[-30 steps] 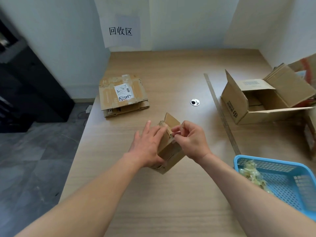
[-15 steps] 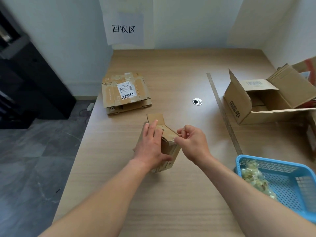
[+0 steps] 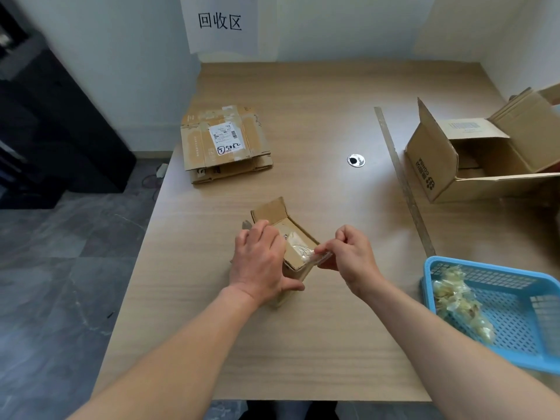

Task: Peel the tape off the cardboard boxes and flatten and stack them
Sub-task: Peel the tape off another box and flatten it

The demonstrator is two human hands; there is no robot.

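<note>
The tabletop [image 3: 318, 95] filled most of your view, pale wood running from your body to the far wall, where a paper sign [image 3: 221, 22] hung. At the right edge sat the open box [image 3: 430, 165], tipped with its mouth facing up and toward you, flaps spread. Near right, the blue basket [image 3: 472, 263] held a heap of crumpled tape scraps [image 3: 457, 304] along its left side. At the far left lay the flat stack [image 3: 222, 144] of cardboard, a white label on its top sheet. A long ruler [image 3: 400, 174] lay between the middle of the tabletop and the open box, running from far to near.

The small box [image 3: 298, 234] stood in the middle of the tabletop, just in front of you, one flap raised at its far end. Your left hand [image 3: 259, 262] gripped it from the left, fingers curled over the top and thumb along the near side. Your right hand [image 3: 353, 256] was just to the right of the box, thumb and fingers pinched together on a clear strip of tape [image 3: 306, 253]. The strip stretched from your fingertips to the top of the box, part lifted and part stuck down. The two hands were close but apart, with the box corner between them.

A round grommet [image 3: 356, 160] sat in the tabletop beyond the box.
</note>
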